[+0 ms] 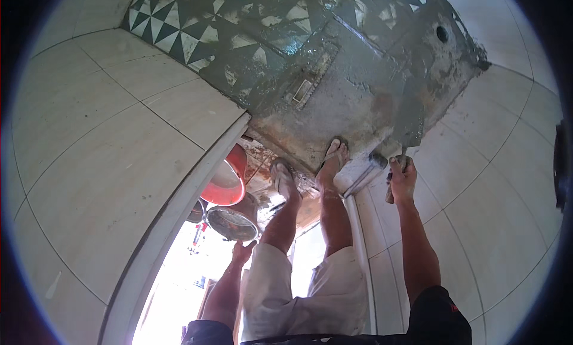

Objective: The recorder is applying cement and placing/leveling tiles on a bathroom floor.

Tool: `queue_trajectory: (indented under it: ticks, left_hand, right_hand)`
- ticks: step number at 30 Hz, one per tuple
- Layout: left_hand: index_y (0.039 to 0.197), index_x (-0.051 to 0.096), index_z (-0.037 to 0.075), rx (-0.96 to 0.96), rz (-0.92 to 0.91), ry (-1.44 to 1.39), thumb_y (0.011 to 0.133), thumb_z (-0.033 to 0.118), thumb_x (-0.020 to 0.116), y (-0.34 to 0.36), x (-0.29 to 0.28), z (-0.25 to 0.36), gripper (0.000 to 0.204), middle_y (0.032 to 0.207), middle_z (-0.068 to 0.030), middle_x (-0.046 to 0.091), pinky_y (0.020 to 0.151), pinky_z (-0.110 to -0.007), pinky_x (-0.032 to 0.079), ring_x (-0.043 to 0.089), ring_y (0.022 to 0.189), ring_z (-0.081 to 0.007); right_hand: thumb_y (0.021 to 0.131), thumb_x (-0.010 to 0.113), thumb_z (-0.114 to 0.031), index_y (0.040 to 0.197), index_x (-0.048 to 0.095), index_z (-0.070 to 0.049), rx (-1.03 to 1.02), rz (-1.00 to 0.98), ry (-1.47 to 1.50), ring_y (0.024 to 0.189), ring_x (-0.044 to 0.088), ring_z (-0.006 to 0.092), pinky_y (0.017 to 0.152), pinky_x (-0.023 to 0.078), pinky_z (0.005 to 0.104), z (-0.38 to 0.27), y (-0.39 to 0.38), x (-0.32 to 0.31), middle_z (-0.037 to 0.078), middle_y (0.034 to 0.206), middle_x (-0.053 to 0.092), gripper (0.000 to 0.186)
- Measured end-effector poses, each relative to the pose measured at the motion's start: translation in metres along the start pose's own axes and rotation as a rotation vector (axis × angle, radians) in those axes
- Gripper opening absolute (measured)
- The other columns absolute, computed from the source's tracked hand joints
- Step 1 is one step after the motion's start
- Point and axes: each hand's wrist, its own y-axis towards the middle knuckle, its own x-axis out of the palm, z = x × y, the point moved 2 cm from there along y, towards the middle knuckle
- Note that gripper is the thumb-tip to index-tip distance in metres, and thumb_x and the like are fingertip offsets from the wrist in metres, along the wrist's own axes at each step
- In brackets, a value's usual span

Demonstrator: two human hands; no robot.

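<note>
My right hand (404,179) is closed round the handle of a trowel (409,119). Its long grey blade, coated with wet cement, points away from me over the bare floor at the right wall. My left hand (243,250) hangs low beside my left thigh, thumb apart from the fingers, with nothing visible in it. Just beyond it is a grey cement-stained bucket (234,221); I cannot tell whether they touch. Wet grey cement (268,70) is smeared across the far floor and over black-and-white triangle-patterned tiles (179,29).
A red bucket (230,187) stands by the doorway edge (179,226) at left. A dark-headed mallet (376,160) lies by my right foot (334,154). A round drain hole (441,33) is at far right, and a small rectangular frame (302,90) sits mid-floor. Tiled walls (107,142) rise on both sides.
</note>
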Motion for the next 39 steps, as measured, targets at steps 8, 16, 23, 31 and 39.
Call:
queue_trajectory:
  ticks: [8,16,23,31,39]
  left_hand:
    - [0.130,0.060,-0.009,-0.516,-0.155,0.096,0.089,0.045,0.071,0.032,0.057,-0.033,0.068,0.129,-0.0223,0.065,0.101,-0.044,0.046,0.063,0.119,-0.0345]
    - [0.128,0.061,-0.009,-0.440,-0.392,0.205,0.088,0.046,0.070,0.017,0.047,-0.061,0.069,0.127,-0.0256,0.065,0.103,-0.043,0.045,0.062,0.119,-0.0356]
    - [0.111,0.065,-0.006,-0.540,-0.298,-0.035,0.091,0.037,0.073,0.024,0.054,-0.042,0.048,0.112,-0.0150,0.067,0.094,-0.044,0.047,0.062,0.102,-0.0263]
    - [0.083,0.064,-0.002,-0.445,-0.208,0.137,0.085,0.033,0.079,-0.023,0.012,-0.080,0.038,0.082,-0.0130,0.071,0.072,-0.039,0.051,0.064,0.072,-0.0231]
    - [0.075,0.057,-0.002,-0.236,-0.167,0.345,0.086,0.042,0.078,-0.056,-0.119,-0.024,0.050,0.066,-0.0145,0.056,0.064,-0.042,0.045,0.049,0.061,-0.0276]
  right_hand:
    - [0.097,0.066,-0.017,0.094,0.055,-0.007,0.030,0.075,0.043,0.049,0.047,0.0068,0.042,0.040,0.0265,0.079,-0.077,0.042,-0.001,0.070,0.053,0.015]
    - [0.095,0.067,-0.017,0.095,0.056,-0.007,0.127,-0.001,0.165,0.051,0.048,0.0057,0.042,0.041,0.0251,0.068,-0.141,0.085,-0.002,0.072,0.055,0.016]
    - [0.096,0.068,-0.017,0.098,0.057,-0.006,0.062,-0.043,0.166,0.053,0.049,0.0045,0.042,0.041,0.0235,0.056,-0.148,0.102,-0.002,0.075,0.057,0.016]
    - [0.096,0.070,-0.019,0.098,0.056,-0.006,0.012,-0.042,0.116,0.051,0.051,0.0064,0.042,0.042,0.0246,0.051,-0.163,0.105,-0.001,0.072,0.056,0.019]
    - [0.094,0.071,-0.021,0.094,0.053,-0.007,0.052,-0.066,0.127,0.049,0.049,0.0059,0.042,0.042,0.0242,0.027,-0.188,0.100,-0.001,0.069,0.053,0.022]
